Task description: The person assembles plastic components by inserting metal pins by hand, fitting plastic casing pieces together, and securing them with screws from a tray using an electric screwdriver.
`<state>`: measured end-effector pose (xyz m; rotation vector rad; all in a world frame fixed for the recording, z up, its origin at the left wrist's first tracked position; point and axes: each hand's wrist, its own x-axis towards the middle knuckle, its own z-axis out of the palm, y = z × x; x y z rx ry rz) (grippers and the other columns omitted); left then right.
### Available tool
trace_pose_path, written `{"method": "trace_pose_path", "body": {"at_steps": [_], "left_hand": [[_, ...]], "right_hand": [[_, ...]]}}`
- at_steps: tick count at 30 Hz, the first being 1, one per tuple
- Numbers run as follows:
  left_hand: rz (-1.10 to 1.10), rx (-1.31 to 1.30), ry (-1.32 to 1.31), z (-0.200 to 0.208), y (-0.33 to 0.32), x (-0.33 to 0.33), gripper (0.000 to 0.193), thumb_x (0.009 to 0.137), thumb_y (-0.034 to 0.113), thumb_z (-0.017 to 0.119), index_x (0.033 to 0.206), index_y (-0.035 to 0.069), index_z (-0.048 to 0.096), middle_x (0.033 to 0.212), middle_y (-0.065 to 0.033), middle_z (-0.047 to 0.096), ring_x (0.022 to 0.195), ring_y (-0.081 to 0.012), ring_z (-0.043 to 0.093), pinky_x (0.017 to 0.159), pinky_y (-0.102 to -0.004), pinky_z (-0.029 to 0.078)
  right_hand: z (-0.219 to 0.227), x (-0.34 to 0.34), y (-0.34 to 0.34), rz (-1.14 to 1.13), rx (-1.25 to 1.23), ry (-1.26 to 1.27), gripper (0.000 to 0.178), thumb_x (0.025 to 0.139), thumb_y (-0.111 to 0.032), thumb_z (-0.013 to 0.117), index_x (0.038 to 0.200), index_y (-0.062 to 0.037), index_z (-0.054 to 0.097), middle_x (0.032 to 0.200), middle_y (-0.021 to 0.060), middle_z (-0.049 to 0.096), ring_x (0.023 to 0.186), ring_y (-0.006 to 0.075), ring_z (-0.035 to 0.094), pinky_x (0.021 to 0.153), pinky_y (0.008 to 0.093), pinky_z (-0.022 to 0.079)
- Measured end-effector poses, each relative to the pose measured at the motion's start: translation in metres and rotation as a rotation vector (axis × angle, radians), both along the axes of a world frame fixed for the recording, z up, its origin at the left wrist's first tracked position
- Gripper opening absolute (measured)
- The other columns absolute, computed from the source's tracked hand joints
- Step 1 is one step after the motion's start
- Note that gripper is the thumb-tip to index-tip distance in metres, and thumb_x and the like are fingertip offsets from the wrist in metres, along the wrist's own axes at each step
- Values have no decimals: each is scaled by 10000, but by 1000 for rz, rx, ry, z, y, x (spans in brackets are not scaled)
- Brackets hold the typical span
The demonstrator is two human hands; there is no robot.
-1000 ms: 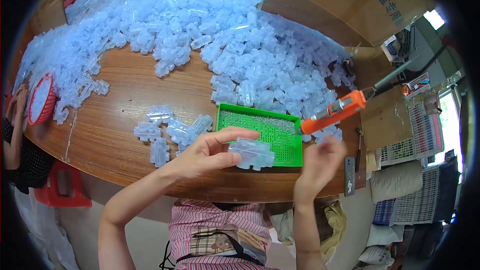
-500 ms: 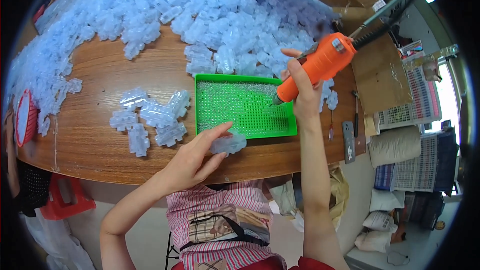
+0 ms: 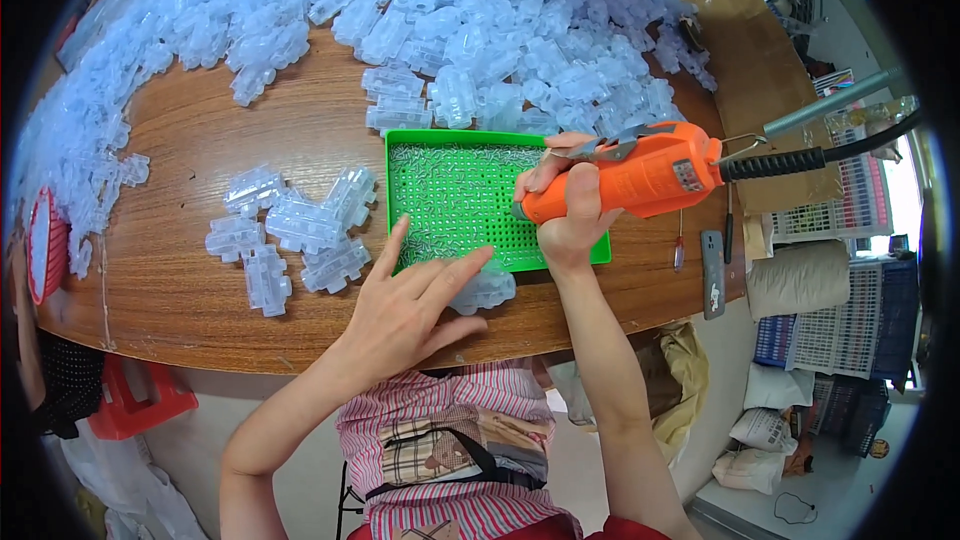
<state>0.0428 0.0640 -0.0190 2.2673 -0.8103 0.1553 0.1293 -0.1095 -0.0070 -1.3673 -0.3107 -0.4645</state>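
Observation:
My right hand [image 3: 568, 215] is wrapped round an orange electric screwdriver [image 3: 645, 175], which lies nearly level with its nose low over the right half of a green tray [image 3: 388, 180]. Fingers hide the driver's tip. Small silvery screws [image 3: 430, 245] are scattered over the tray's perforated floor. Beside its front edge, my left hand [image 3: 405, 310] has its fingers spread. A translucent plastic piece [image 3: 487, 290] lies between its forefinger and thumb; the forefinger reaches its upper edge, and the thumb appears apart from it.
Several similar pieces [image 3: 300, 225] lie left of the tray. A large heap of them [image 3: 440, 20] covers the far side. At the right are a phone [image 3: 712, 275], a thin screwdriver [image 3: 680, 252] and a cardboard box [image 3: 770, 110]. A red basket [image 3: 50, 245] stands at far left.
The orange screwdriver has swung from steeply tilted to nearly level, its nose shifting left over the tray. My left hand has spread its fingers, and the plastic piece sits slightly farther right.

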Motion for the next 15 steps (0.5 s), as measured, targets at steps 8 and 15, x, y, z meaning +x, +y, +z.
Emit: {"method": "trace_pose_path", "body": {"at_steps": [8, 15], "left_hand": [[77, -252, -58, -20, -5, 6, 687, 663, 200, 786, 1267, 81, 481, 981, -67, 661, 891, -195, 640, 1031, -469, 368], [94, -266, -58, -25, -6, 5, 621, 643, 165, 796, 1173, 42, 497, 984, -57, 665, 896, -206, 643, 982, -450, 408]], "right_hand": [[-11, 4, -4, 97, 146, -3, 326, 867, -239, 587, 1020, 35, 496, 659, 52, 530, 541, 133, 517, 510, 293, 467], [-12, 5, -1, 111, 151, 17, 317, 870, -240, 585, 1007, 30, 490, 654, 49, 521, 539, 129, 507, 508, 296, 463]]}}
